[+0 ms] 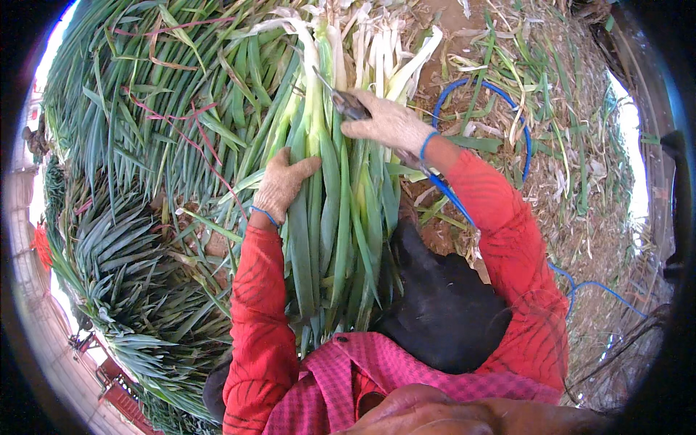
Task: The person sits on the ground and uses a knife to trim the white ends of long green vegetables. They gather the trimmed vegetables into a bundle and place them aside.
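A bunch of long green onions [326, 201] lies before me, pale stems away from me and dark leaves towards my body. My left hand [285, 182], in a beige knit glove, grips a stalk at the left of the bunch, its thumb resting across the leaves. In my gloved right hand [389, 119] is a metal air blow gun [350, 105], its thin nozzle pointing at the pale stem [312, 81] of a stalk. A blue air hose [451, 193] runs from below that hand. My right hand's fingers are partly hidden around the gun.
A thick pile of green onions [147, 109] covers the ground at left, with pink ties [179, 117] strewn over it. Another heap [125, 255] lies nearer. Peeled husks and leaf scraps [565, 109] litter the soil at right, where the hose loops. My dark-clad knee [440, 304] is close by.
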